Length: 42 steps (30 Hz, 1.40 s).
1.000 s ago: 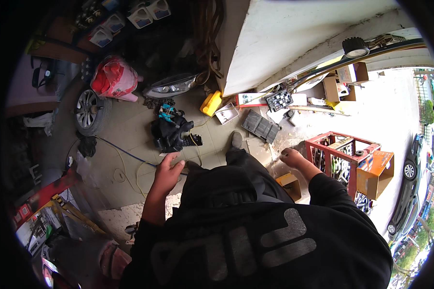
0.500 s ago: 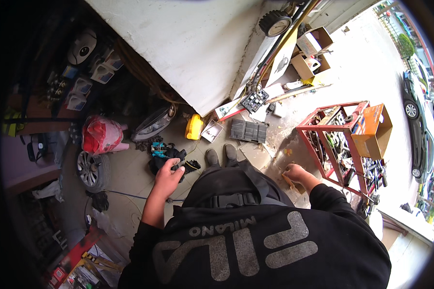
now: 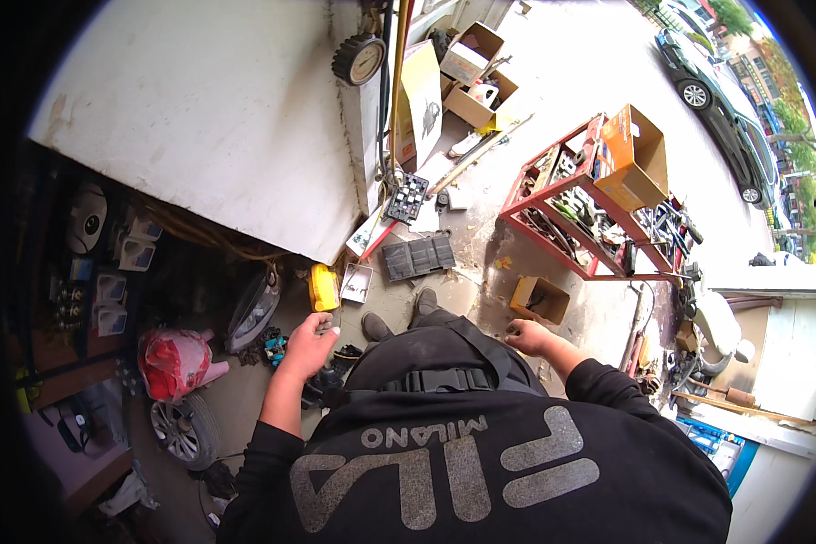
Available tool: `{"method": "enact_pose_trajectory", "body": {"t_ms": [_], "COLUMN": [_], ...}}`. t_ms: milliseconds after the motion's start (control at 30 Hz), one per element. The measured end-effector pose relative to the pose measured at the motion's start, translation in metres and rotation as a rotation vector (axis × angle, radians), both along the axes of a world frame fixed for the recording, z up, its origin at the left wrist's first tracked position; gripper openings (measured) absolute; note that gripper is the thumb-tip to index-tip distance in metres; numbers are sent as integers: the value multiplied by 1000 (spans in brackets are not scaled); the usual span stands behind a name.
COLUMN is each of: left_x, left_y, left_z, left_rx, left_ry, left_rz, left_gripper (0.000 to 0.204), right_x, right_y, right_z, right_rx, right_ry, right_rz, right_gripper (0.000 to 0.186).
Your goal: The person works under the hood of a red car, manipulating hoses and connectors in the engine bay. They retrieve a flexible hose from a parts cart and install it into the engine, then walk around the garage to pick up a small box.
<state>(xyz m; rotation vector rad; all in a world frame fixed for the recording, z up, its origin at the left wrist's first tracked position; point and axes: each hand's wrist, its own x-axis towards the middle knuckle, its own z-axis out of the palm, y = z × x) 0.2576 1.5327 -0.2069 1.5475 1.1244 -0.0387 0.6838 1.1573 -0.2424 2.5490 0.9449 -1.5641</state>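
My left hand (image 3: 306, 349) hangs beside my left thigh, thumb and index finger apart, with nothing visible between them. Just beyond its fingers lies a yellow rounded object (image 3: 324, 288), apart from the hand. Off my right thigh is my right hand (image 3: 530, 337), its fingers curled in and nothing showing in it. A small open cardboard box (image 3: 539, 299) stands on the floor beyond that hand, not held. My shoes (image 3: 376, 326) are on the floor between the two hands.
A red tool cart (image 3: 508, 210) bearing an orange cardboard box (image 3: 621, 163) stands ahead right. A white panel (image 3: 199, 118) juts in from the left. On the floor lie a black plastic part (image 3: 417, 258), a headlight (image 3: 256, 313) and a wheel (image 3: 186, 431). A dark car (image 3: 725, 109) is outside.
My view has turned to the right, so the cart, panel and car have swung leftward. The small cardboard box now shows clearly beyond my right hand. Both hands keep about the same pose.
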Motion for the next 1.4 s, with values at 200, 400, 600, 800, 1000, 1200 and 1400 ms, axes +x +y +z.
{"method": "enact_pose_trajectory", "body": {"t_ms": [200, 400, 600, 800, 1000, 1200, 1400], "left_x": [69, 162, 277, 374, 423, 481, 518], "left_y": [17, 26, 47, 45, 69, 138, 188], "left_z": [6, 19, 47, 103, 177, 234, 246], "left_rx": [59, 168, 278, 505, 837, 1434, 1820], "left_ry": [-8, -65, -224, -265, -395, -320, -97], "left_rz": [-154, -224, -19, 28, 87, -23, -38], "left_gripper": [48, 46, 45, 41, 36, 37, 52], "right_x": [0, 16, 110, 270, 366, 363, 412], "right_y": [-62, -128, -156, -85, 32, 125, 237], "right_z": [-13, -40, -63, -51, -12, -27, -103], "right_rx": [-69, -145, -213, -99, 35, 60, 76], "right_ry": [-29, 57, 16, -153, -248, -219, -207], "right_rz": [-154, -300, -64, 54, 97, 233, 321], "right_gripper": [52, 54, 57, 53, 54, 48, 45]}}
